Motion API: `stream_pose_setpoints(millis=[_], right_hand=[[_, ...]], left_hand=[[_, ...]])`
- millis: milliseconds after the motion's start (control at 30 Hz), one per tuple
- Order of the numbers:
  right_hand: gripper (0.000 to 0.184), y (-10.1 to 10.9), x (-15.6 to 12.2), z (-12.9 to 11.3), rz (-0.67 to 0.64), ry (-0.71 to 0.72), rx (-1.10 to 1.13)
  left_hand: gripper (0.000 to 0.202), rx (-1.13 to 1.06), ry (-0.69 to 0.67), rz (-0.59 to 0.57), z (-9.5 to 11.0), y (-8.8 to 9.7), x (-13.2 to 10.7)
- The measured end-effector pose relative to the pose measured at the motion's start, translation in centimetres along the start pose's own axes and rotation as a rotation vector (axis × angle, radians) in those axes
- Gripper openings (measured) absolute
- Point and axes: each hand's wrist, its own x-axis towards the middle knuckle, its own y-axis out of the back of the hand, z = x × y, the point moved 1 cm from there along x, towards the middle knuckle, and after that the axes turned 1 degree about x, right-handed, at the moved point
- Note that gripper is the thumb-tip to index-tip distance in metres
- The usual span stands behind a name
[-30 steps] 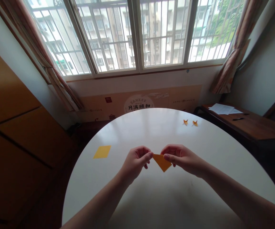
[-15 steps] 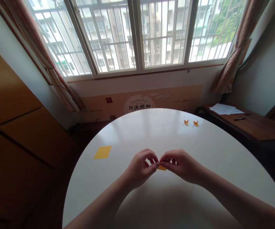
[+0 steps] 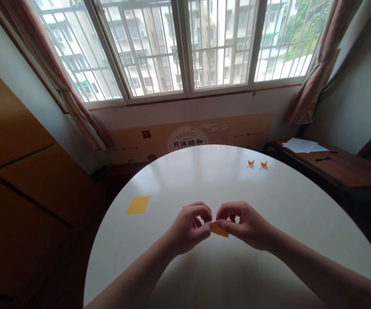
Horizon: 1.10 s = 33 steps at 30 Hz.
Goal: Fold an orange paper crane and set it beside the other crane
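Note:
Both my hands meet over the middle of a white round table [image 3: 269,206]. My left hand [image 3: 190,227] and my right hand [image 3: 245,224] each pinch an end of a small folded orange paper [image 3: 220,231], fingers curled and closed on it. Only a narrow strip of the paper shows between the fingertips; the rest is hidden by my fingers. A flat yellow paper square [image 3: 137,204] lies on the table to the left, well apart from my hands.
Two small orange folded paper figures [image 3: 257,164] stand at the far right of the table. A dark wooden side table [image 3: 339,167] with white sheets and a pen is to the right. A barred window and curtains are beyond; wooden cabinets are on the left.
A second ago the paper was a wide triangle held between spread hands. My hands have come together and lowered, and the paper now shows as a small folded strip.

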Motion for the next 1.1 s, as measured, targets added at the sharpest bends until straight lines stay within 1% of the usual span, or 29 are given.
stream_pose_setpoints(millis=[100,233,367,433,533,633,733,833,967,1100], right_hand=[[0.012,0.2,0.0,-0.1,-0.009,-0.016,0.028],[0.013,0.6,0.1,-0.1,-0.003,-0.035,0.088],[0.016,1.6,0.3,0.2,0.05,-0.043,0.166],[0.016,2.2,0.4,0.3,0.084,-0.036,0.139],[0.017,2.7,0.5,0.3,0.103,-0.037,0.037],[0.016,2.4,0.4,0.0,0.088,-0.027,-0.05],[0.014,1.8,0.2,-0.2,0.055,-0.004,-0.105],[0.012,1.3,0.1,-0.2,0.036,0.03,-0.124],[0.01,1.0,0.1,0.0,0.032,0.081,-0.134],[0.013,0.8,0.3,0.3,0.025,0.096,-0.161]], left_hand=[[0.008,-0.031,0.023,-0.009,0.1,0.2,0.0],[0.009,-0.036,0.019,-0.009,0.4,0.6,0.1],[0.007,-0.05,0.029,0.016,-0.1,1.1,0.3],[0.005,-0.073,0.039,0.041,-0.6,1.3,0.4],[0.006,-0.118,0.048,0.116,-1.3,1.4,0.5],[0.012,-0.09,0.022,0.144,-1.3,1.3,0.4],[0.019,0.042,-0.026,0.086,-0.8,0.9,0.2],[0.018,0.133,-0.041,0.046,-0.6,0.4,0.1],[0.022,0.191,-0.042,0.063,-0.7,0.3,0.1],[0.023,0.202,-0.038,0.082,-0.8,0.4,0.2]])
